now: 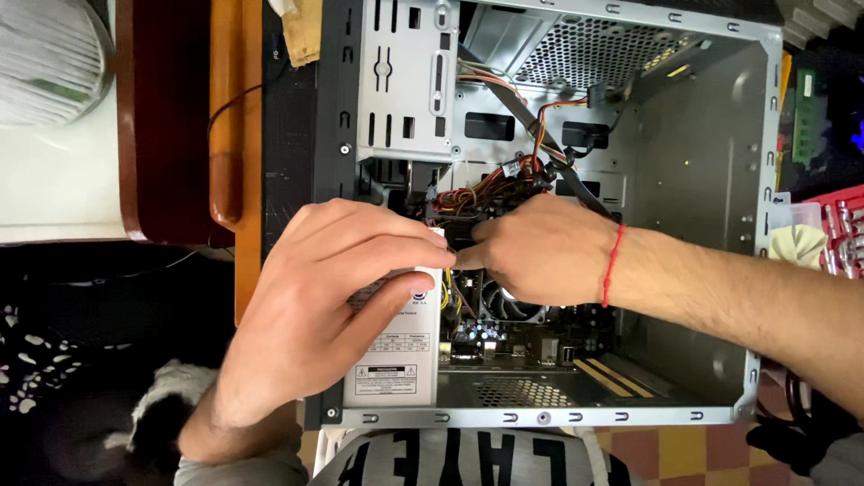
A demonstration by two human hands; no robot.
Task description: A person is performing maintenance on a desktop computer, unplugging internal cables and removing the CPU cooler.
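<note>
Power supply [396, 351], grey box with label, sits at lower centre inside the open computer case [711, 144]. Left hand [324, 297] lies half-curled over it, fingers resting on its top. Right hand [540, 252], fingers pinched narrow, grips the cable bundle [468, 200] at frame centre.

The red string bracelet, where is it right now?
In the head view, the red string bracelet circles the right hand's wrist, right of centre, over the open computer case.

Left hand [324, 306] on power supply [396, 351] inside open computer case [720, 162], right hand [540, 252] beside it, cable bundle [486, 193] behind both
</note>
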